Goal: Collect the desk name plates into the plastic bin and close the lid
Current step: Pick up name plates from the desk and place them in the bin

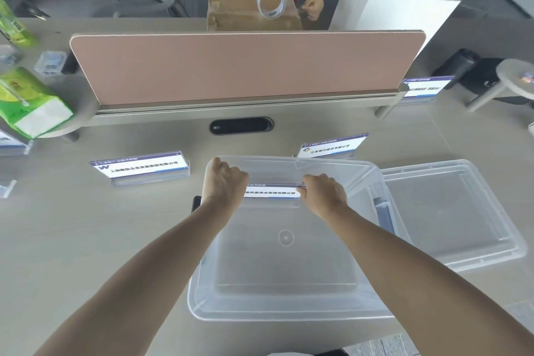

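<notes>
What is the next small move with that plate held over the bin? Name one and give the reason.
Probably lower the name plate to the floor of the plastic bin and let go. The left hand and right hand grip its two ends over the open bin, which looks empty, and other plates stand on the desk.

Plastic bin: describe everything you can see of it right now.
The plastic bin is clear, rectangular, round-cornered with a rolled rim, standing open on the desk. Its lid lies to its right. A dark latch shows on its right wall. The left hand and right hand hold a name plate over its far end.
</notes>
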{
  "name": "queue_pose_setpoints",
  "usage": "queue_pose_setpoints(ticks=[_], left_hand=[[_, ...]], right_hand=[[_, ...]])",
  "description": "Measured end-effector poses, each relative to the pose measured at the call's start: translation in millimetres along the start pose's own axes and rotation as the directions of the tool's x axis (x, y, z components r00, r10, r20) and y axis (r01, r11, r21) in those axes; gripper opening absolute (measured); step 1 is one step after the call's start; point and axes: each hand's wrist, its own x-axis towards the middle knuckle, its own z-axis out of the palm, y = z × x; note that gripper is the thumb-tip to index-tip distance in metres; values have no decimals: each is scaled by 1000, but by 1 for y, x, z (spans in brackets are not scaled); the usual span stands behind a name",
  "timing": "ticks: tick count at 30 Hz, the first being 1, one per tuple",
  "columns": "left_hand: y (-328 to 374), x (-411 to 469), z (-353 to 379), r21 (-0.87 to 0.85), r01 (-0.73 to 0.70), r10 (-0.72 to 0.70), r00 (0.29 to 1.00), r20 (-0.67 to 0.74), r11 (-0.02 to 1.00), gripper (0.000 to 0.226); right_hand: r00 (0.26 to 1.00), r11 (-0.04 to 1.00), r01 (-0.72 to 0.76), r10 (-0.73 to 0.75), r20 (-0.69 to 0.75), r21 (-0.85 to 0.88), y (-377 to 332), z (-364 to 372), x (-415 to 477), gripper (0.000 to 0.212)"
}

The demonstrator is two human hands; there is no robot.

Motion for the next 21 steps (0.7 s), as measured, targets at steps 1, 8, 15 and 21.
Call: queue_pose_setpoints(ticks=[1,8,15,21], left_hand=[[1,0,0,-5,9,-9,1000,-2,1000,27],[10,0,-7,-102,117,-113,993,45,988,21],[1,-3,-5,-103,136,-131,990,54,985,21],[-4,-5,-32,-368,112,-106,994,38,923,27]], right_hand=[[1000,1000,9,-9,2,-8,0,-1,1,29],[996,985,-15,0,92,170,5,4,3,25],[972,969,35,-90,218,245,6,8,-1,44],[963,965,40,-106,248,258,3,-9,-15,54]])
